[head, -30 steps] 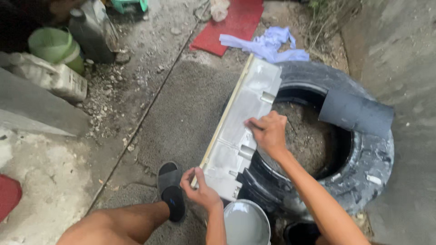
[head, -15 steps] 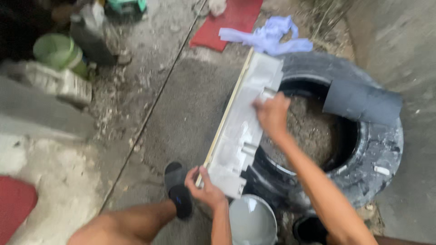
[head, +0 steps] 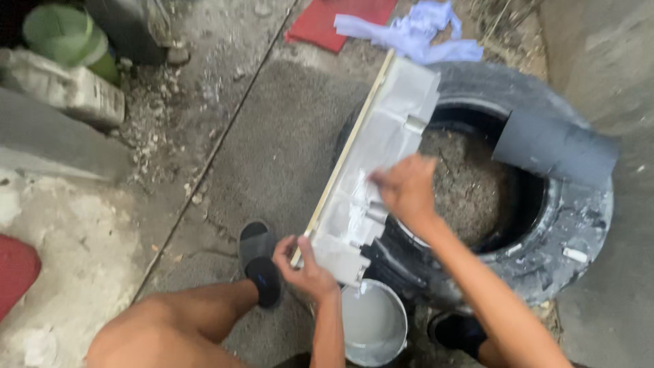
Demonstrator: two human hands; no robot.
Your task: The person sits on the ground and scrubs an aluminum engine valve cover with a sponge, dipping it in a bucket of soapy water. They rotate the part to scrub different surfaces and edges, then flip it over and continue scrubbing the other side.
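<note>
At centre frame a grey panel (head: 381, 163) leans on a tyre (head: 545, 232). The left hand (head: 305, 267) grips its lower corner, and the right hand (head: 403, 187), fingers closed, presses on its middle. A small bucket (head: 373, 326) stands below.

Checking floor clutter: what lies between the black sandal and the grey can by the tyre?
In the head view, the left hand gripping the grey panel's near corner lies between sandal and can.

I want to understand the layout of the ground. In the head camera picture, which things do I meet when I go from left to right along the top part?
green bucket → red mat → pale blue cloth → black tyre, with a dark grey sheet lying on its right rim.
</note>
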